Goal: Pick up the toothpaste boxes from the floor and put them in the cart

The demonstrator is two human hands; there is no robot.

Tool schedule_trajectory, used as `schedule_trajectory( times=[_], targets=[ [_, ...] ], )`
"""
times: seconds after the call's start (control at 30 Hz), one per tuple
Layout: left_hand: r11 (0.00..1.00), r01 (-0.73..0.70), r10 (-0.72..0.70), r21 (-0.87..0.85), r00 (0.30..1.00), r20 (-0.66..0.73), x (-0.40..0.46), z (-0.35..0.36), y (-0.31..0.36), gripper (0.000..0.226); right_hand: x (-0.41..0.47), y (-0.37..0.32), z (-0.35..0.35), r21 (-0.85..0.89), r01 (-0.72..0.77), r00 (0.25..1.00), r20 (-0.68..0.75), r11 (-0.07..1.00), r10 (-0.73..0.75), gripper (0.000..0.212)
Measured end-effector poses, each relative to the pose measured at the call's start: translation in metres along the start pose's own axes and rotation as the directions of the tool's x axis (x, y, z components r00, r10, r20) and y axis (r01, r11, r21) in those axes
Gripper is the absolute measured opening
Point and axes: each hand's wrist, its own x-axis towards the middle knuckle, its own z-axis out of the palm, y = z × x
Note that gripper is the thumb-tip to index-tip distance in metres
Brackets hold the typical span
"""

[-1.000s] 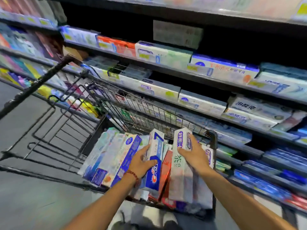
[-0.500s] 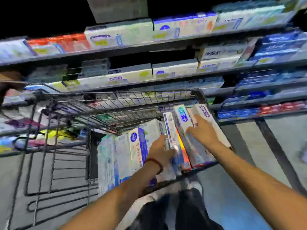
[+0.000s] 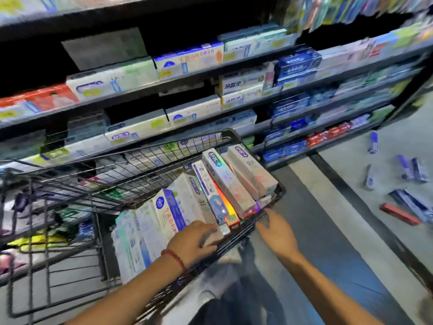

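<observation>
Dark metal store shelving (image 3: 187, 76) runs behind and above the grips, stocked with white, blue and red boxed goods. Yellow price tags (image 3: 92, 92) line the shelf edges. Grey floor (image 3: 346, 174) with a dark stripe (image 3: 365, 207) lies to the right.

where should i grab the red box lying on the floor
The red box lies flat on the floor, long and narrow, apart from the blue box behind it. Come from above and pinch its two long sides near the middle; the right hand, open by the cart, is nearer.
</observation>
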Motion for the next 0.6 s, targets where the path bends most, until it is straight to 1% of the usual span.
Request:
schedule_trajectory(
  times=[0.07,0.13,0.2,0.27,0.37,0.43,0.53,0.6],
  targets=[
    [0.994,0.033,-0.036,0.101,0.999,0.028,-0.007,0.011,-0.005,0.064,-0.006,0.005,0.015,-0.054,-0.063,0.996,0.060,0.997,0.066,0.045],
    [0.983,0.049,-0.059,0.174,0.997,0.051,-0.012,0.021,-0.010,0.063,-0.010,0.005,0.029,-0.067,-0.126,0.986,0.105,0.990,0.132,0.056],
    [0.978,0.022,-0.035,0.206,0.998,0.058,-0.012,0.026,-0.012,0.062,-0.010,0.001,0.042,-0.047,-0.148,0.980,0.125,0.988,0.153,0.061],
    [0.975,-0.034,0.021,0.221,0.998,0.060,-0.009,0.029,-0.014,0.060,-0.007,-0.005,0.052,-0.004,-0.165,0.978,0.131,0.986,0.164,0.069],
    [0.959,-0.091,0.079,0.270,0.995,0.058,-0.002,0.032,-0.024,0.060,0.002,-0.013,0.068,0.088,-0.239,0.967,0.110,0.967,0.229,0.081],
    [0.952,-0.120,0.119,0.283,0.993,0.020,-0.001,0.037,-0.033,0.058,0.011,-0.015,0.081,0.134,-0.260,0.965,0.067,0.956,0.253,0.085],
    [0.971,-0.110,0.127,0.212,0.990,-0.069,0.001,0.041,-0.041,0.049,0.019,-0.016,0.100,0.210,-0.293,0.954,0.003,0.933,0.299,0.081],
    [0.976,-0.099,0.117,0.192,0.990,-0.082,0.001,0.041,-0.042,0.045,0.022,-0.015,0.106,0.250,-0.309,0.943,-0.047,0.918,0.331,0.078]
  ],
)
